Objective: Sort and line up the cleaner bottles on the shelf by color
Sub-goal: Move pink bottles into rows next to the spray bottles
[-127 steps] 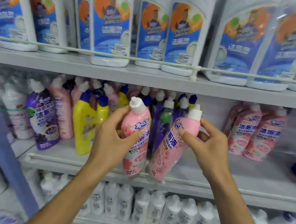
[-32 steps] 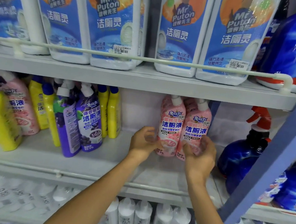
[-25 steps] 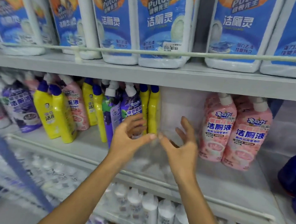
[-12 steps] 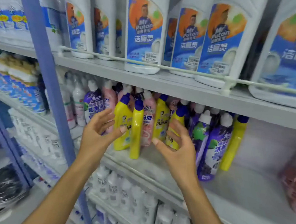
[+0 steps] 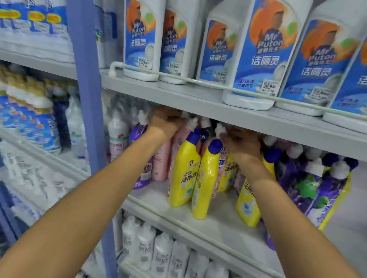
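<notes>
On the middle shelf point(image 5: 220, 231) pink, yellow and purple cleaner bottles stand mixed. Three yellow bottles point(image 5: 184, 173) with blue caps are in front; purple bottles point(image 5: 308, 190) crowd the right, and one purple bottle point(image 5: 141, 175) is on the left. My left hand point(image 5: 166, 123) reaches in under the upper shelf, fingers curled at the neck of a pink bottle point(image 5: 161, 159). Behind the yellow ones, my right hand point(image 5: 243, 145) curls round the top of another pink bottle point(image 5: 221, 167). The fingertips are blurred and partly hidden.
Large white Mr Puton bottles point(image 5: 260, 49) stand behind a rail on the upper shelf point(image 5: 248, 120), just above my hands. A blue upright post point(image 5: 86, 83) borders the bay on the left. Small white bottles point(image 5: 161, 256) fill the shelf below.
Two pink bottles were set down on the right, then the view swung left. Both hands, open half a second ago, have pushed deeper in and closed on bottle tops behind the yellow ones.
</notes>
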### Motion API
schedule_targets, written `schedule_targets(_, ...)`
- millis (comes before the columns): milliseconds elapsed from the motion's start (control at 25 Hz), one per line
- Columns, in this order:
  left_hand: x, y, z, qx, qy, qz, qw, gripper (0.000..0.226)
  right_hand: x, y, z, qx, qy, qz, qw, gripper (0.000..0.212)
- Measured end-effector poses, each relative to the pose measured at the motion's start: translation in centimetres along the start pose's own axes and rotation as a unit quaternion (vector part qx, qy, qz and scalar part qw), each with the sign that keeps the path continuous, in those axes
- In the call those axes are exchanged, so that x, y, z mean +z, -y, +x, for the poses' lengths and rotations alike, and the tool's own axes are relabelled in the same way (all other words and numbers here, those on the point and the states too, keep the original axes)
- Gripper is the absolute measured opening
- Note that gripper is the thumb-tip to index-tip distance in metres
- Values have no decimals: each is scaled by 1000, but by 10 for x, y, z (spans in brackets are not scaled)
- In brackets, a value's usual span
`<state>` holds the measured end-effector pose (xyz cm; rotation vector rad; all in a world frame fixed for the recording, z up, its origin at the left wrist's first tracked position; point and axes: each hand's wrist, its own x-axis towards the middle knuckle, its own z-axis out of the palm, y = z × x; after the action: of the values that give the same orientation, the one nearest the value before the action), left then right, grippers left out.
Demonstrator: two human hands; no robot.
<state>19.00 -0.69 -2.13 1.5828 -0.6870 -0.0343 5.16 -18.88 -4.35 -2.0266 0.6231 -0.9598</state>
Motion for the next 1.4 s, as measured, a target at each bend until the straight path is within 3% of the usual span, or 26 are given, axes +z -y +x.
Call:
schedule_targets(40, 6, 4, 9, 5, 20, 27, 999, 32, 6, 1, 4, 0, 18, -18, 1000, 26)
schedule_targets(120, 14, 16, 21, 24, 59, 80, 995, 8, 18, 0, 10, -6, 36, -72, 997, 44)
schedule_targets(200, 12, 30, 27, 61, 92, 106, 988, 36, 24, -10, 15, -20, 37, -113, 993, 57)
schedule_targets(240, 12, 31, 25, 64, 93, 94, 989, 40, 28, -25, 24, -27, 31, -123, 992, 60)
schedule_targets(400, 11, 28, 24, 95, 58, 88, 990, 16, 17, -15, 9, -32, 0, -163, 986, 45)
schedule_targets(480, 9, 28, 23, 84, 28, 76, 993, 11, 11, -7, 2, -24, -20, -187, 982, 53)
schedule_targets(640, -9, 28, 22, 28, 50, 171, 984, 22, -1, 4, -15, -20, -60, -250, 966, 47)
schedule_targets(800, -19, 18, 14, -47, -24, 86, 995, 19, -28, 14, -37, -4, -63, -281, 958, 46)
schedule_targets(920, -28, 17, -5, -24, -37, 97, 994, 26, -45, 19, -55, 19, -57, -321, 945, 49)
schedule_targets(1120, -42, 26, -47, 8, 62, 126, 990, 53, -35, -2, -79, 15, -31, -226, 974, 54)
schedule_targets(1240, -46, 32, -60, 30, 41, 126, 991, 60, -32, -10, -94, 29, -39, -114, 992, 62)
schedule_targets(1400, -56, 32, -104, 43, -63, 83, 994, 55, -48, -12, -119, -22, -76, -35, 996, 61)
